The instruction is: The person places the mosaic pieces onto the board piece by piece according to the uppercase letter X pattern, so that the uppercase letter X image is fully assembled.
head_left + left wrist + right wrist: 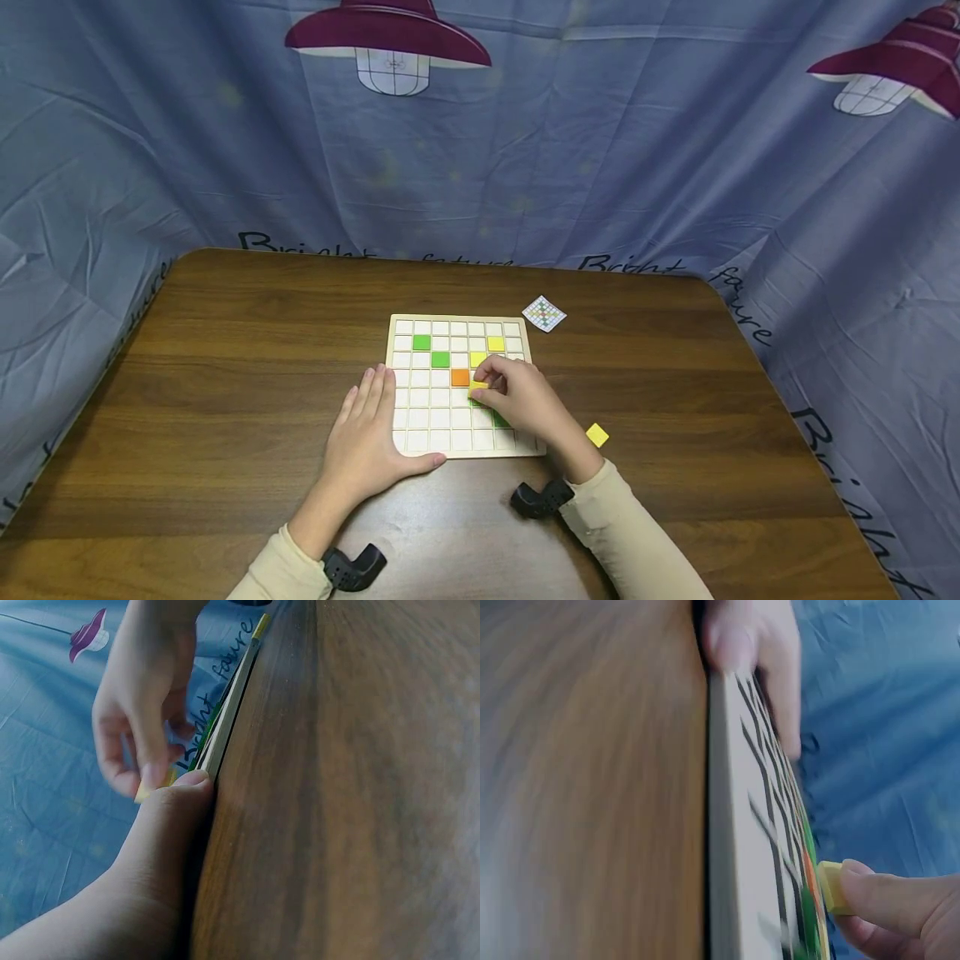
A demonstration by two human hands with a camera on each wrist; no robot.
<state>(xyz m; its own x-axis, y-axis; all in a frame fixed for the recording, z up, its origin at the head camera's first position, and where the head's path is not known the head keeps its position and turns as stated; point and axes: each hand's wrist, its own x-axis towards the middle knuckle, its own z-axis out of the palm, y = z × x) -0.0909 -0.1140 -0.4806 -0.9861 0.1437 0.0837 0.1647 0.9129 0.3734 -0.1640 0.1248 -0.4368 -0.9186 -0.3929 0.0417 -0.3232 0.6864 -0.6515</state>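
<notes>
A light wooden grid board [480,454] lies on the table, most of its squares white. My left hand [363,437] lies along its left edge with straight fingers, the thumb spread along the front edge. Thumb and fingers of my right hand [521,400] pinch a yellow square tile [830,887] close over the board, right of the orange tile [460,377]. Two green tiles run diagonally at upper left, one a green tile [422,342]. At upper right sits a yellow tile [496,343], with another yellow one beside my fingers. More green shows partly hidden under my right hand.
One loose yellow tile [597,435] lies on the wooden table [262,333] by my right wrist. Behind the board's far right corner is a small patterned card [544,314]. A blue curtain [562,167] hangs around the table's back and sides.
</notes>
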